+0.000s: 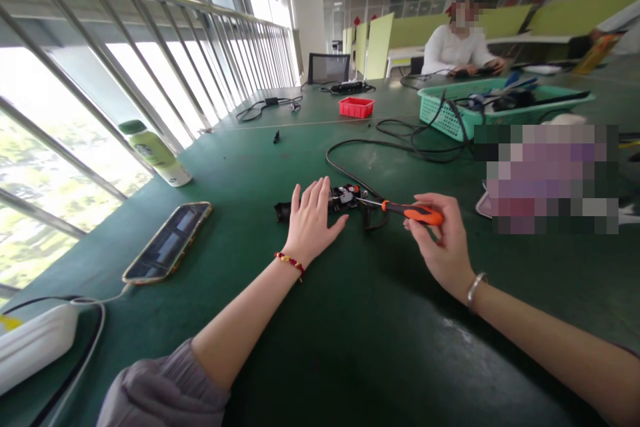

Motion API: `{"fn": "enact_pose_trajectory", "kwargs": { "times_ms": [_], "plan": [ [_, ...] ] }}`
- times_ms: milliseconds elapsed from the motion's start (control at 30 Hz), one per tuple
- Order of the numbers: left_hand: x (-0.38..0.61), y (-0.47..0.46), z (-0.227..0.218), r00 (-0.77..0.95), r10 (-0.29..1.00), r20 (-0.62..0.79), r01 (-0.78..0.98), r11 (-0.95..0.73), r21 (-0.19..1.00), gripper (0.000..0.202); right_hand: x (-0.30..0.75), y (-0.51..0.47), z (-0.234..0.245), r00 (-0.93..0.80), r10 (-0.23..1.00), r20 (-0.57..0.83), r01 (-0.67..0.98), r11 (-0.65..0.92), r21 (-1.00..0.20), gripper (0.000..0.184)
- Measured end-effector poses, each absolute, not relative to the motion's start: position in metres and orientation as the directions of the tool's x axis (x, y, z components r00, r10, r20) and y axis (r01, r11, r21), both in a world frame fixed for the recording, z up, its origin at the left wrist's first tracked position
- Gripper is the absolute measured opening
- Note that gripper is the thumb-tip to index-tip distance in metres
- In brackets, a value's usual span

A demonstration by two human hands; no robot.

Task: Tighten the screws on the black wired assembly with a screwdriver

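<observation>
A long black device lies on the green table, its inner parts exposed at the right end and a black cable running from it. My left hand rests flat across its middle, fingers stretched out and thumb apart, hiding part of it. In my right hand is a screwdriver with an orange and black handle, gripped between thumb and fingers. Its metal shaft points left, and the tip meets the exposed end of the device; whether it sits in a screw is too small to tell.
Left on the table are a phone, a green-capped bottle and a white power strip. Beyond the device stand a red tray and a green basket of tools and cables. Another person sits opposite.
</observation>
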State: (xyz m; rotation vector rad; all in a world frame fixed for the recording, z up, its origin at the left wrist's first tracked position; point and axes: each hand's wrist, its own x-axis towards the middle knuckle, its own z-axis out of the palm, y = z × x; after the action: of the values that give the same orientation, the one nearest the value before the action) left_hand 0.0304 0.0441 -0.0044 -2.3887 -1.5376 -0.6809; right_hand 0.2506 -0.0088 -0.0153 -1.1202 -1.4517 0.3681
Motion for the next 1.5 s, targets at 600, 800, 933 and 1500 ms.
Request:
{"fn": "enact_pose_trajectory", "kwargs": {
  "times_ms": [600,800,933,1500],
  "plan": [
    [0.015,0.055,-0.004,0.332,0.849,0.410,0.903,-0.412,0.121,0.037,0.249,-0.013,-0.012,0.166,0.759,0.629,0.448,0.510,-0.734,0.023],
    [0.014,0.055,-0.002,0.365,0.843,0.395,0.886,-0.445,0.131,0.038,0.253,-0.013,-0.014,0.203,0.740,0.641,0.454,0.509,-0.732,0.018],
    [0.015,0.054,-0.002,0.365,0.842,0.397,0.892,-0.439,0.112,0.038,0.252,-0.014,-0.014,0.201,0.714,0.670,0.460,0.536,-0.709,0.023],
    [0.017,0.052,-0.003,0.370,0.847,0.382,0.907,-0.418,0.050,0.036,0.249,-0.015,-0.010,0.146,0.691,0.708,0.518,0.556,-0.650,0.016]
  ]
}}
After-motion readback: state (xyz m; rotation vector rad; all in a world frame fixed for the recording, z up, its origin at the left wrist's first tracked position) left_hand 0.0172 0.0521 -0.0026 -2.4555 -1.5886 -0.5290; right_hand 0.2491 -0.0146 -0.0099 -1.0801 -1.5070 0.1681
